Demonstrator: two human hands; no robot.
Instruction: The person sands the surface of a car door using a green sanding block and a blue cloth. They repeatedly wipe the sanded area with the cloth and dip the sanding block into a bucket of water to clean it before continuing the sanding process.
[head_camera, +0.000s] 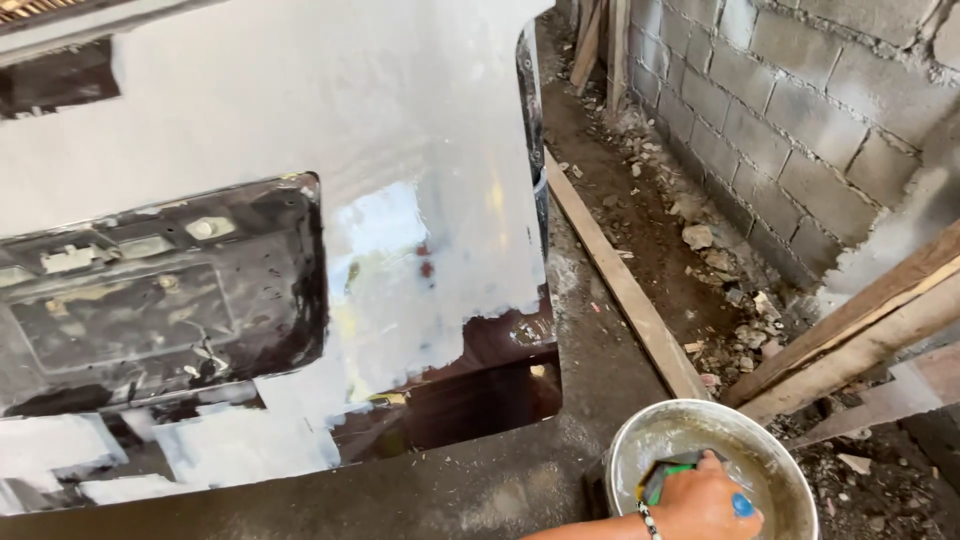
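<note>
My right hand (702, 502) reaches in from the bottom edge, a beaded band at its wrist, and is closed on a green and blue pad or sponge (668, 474) inside a round metal bowl (640, 437) that holds whitish liquid. The bowl stands on the concrete floor at the lower right. To the left rises a large dark vehicle panel (300, 150), mostly coated in wet white paste, with a dark recessed plate area (160, 300) left bare. My left hand is out of view.
A long wooden plank (620, 285) lies along the edge of the concrete floor (470, 490). Beyond it are dirt and rubble (700, 240), a grey block wall (800, 120), and slanted timber boards (860, 320) leaning at the right.
</note>
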